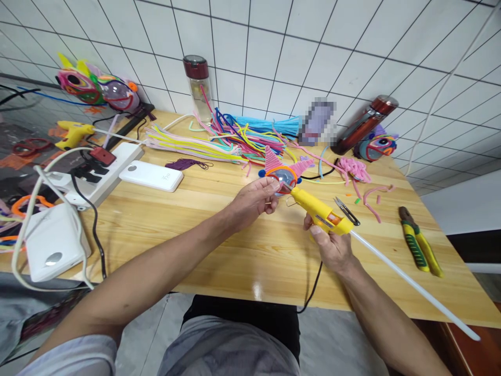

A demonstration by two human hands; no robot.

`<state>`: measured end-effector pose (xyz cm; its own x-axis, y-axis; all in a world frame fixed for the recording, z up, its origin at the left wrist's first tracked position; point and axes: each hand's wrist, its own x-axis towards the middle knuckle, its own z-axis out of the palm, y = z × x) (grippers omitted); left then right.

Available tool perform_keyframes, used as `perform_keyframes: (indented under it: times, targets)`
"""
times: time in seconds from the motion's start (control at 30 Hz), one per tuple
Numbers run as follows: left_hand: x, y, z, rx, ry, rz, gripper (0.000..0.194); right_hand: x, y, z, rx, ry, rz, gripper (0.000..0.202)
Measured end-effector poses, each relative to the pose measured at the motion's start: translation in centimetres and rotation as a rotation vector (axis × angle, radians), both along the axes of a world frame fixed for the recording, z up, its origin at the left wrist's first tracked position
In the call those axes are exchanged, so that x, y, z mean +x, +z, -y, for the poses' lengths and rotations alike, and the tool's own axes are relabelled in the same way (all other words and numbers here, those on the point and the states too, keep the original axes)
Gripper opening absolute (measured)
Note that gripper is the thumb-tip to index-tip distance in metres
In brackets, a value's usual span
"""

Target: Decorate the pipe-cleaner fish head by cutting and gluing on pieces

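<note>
We are pinching the pink-eared toy between the thumb and fingers of our left hand, so it is sitting right at the fingertips, beyond the palm. Our right hand is closing around the handle of the yellow glue gun, whose nozzle is pointing at the toy; we cannot tell whether they are touching. Small snips are lying just beside the gun.
</note>
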<state>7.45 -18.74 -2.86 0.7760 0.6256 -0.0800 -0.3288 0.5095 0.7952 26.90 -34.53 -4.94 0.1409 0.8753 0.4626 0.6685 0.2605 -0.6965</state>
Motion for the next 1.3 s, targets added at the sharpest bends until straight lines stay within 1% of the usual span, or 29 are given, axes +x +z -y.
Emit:
perform_keyframes:
  times: [0.27, 0.43, 0.57, 0.63, 0.73, 0.87, 1.03, 1.3]
  targets:
    - [0.14, 0.1, 0.04, -0.003, -0.001, -0.001, 0.036, -0.29, 0.32, -0.07, 0.005, 0.008, -0.02, 0.031]
    - [0.08, 0.27, 0.07, -0.001, 0.007, -0.016, 0.034, -0.14, 0.13, 0.03, 0.026, 0.011, -0.022, 0.029]
    - [0.03, 0.52, 0.11, -0.003, 0.013, -0.011, 0.031, -0.1, -0.11, 0.15, 0.05, -0.02, -0.031, 0.028]
    - [0.04, 0.5, 0.12, -0.003, 0.016, -0.004, 0.031, -0.13, -0.18, 0.15, 0.062, -0.033, -0.039, 0.03]
    - [0.09, 0.31, 0.12, -0.005, 0.022, 0.015, 0.031, -0.2, -0.19, 0.08, 0.085, -0.017, -0.063, 0.029]
    - [0.11, 0.28, 0.07, -0.041, 0.048, 0.016, 0.03, -0.17, -0.12, 0.07, 0.086, -0.003, -0.064, 0.026]
    - [0.03, 0.69, -0.09, -0.106, 0.069, 0.017, 0.029, 0.01, -0.32, 0.22, 0.08, -0.023, -0.022, 0.025]
    - [0.01, 0.99, 0.07, -0.127, 0.082, 0.031, 0.024, 0.15, -0.53, 0.18, 0.089, 0.002, -0.005, 0.021]
